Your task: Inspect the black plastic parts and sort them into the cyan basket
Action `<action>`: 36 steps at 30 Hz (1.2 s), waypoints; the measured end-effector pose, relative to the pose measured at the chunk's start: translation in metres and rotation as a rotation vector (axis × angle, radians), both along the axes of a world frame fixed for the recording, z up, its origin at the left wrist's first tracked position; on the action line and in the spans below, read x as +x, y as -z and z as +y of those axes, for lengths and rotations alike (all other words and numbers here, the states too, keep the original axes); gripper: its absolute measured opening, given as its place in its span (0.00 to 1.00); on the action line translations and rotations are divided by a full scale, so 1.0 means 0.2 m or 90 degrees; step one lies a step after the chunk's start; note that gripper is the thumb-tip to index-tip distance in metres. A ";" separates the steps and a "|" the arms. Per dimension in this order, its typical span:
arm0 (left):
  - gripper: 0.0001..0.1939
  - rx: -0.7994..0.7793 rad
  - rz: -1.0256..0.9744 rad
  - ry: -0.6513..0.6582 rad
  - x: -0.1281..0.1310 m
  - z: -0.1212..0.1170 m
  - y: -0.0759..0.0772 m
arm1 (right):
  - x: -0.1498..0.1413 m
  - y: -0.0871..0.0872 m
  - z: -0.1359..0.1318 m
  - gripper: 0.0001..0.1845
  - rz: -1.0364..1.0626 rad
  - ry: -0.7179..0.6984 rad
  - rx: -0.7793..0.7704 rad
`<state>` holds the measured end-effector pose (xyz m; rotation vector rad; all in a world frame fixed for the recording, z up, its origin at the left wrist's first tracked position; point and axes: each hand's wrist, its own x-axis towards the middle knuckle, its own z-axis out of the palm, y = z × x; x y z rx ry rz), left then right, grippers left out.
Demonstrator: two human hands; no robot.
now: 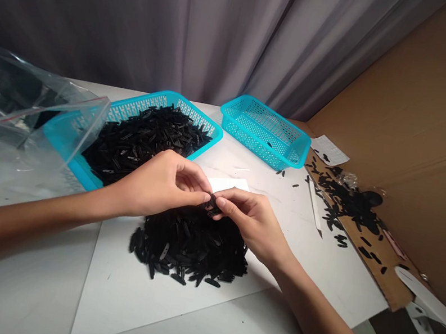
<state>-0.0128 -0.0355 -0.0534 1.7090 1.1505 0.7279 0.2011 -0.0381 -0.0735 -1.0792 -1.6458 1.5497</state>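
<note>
Between the fingertips of both hands is a small black piece (212, 205), too small to name more closely. My left hand (164, 183) pinches it from the left with thumb and fingers closed. From the right, my right hand (251, 217) pinches the same piece. Just below the hands lies a heap of narrow black pieces (192, 247) on a white sheet (118, 303). A blue basket (204, 149) full of similar black pieces stands behind my left hand, which hides part of its near side.
A second blue basket (260, 149) with a few black bits stands at the back. Clear plastic bags (26, 140) crowd the left. On the right are a white craft knife or pen-like tool (314, 205), scattered black pieces (355, 206) on cardboard, and white-handled scissors (421, 323) at the edge.
</note>
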 end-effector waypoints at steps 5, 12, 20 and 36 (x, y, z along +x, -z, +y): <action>0.06 0.018 0.015 0.012 0.00 0.00 0.01 | 0.00 0.01 0.00 0.15 0.037 -0.027 -0.093; 0.05 0.027 0.062 -0.001 0.00 0.00 0.01 | -0.01 0.02 0.00 0.17 0.029 -0.014 -0.133; 0.06 0.039 0.078 -0.010 0.02 -0.02 0.01 | -0.02 0.03 -0.02 0.16 0.000 -0.012 -0.071; 0.06 -0.046 0.004 0.002 -0.03 0.04 -0.01 | 0.04 0.00 0.03 0.08 0.065 0.037 -0.078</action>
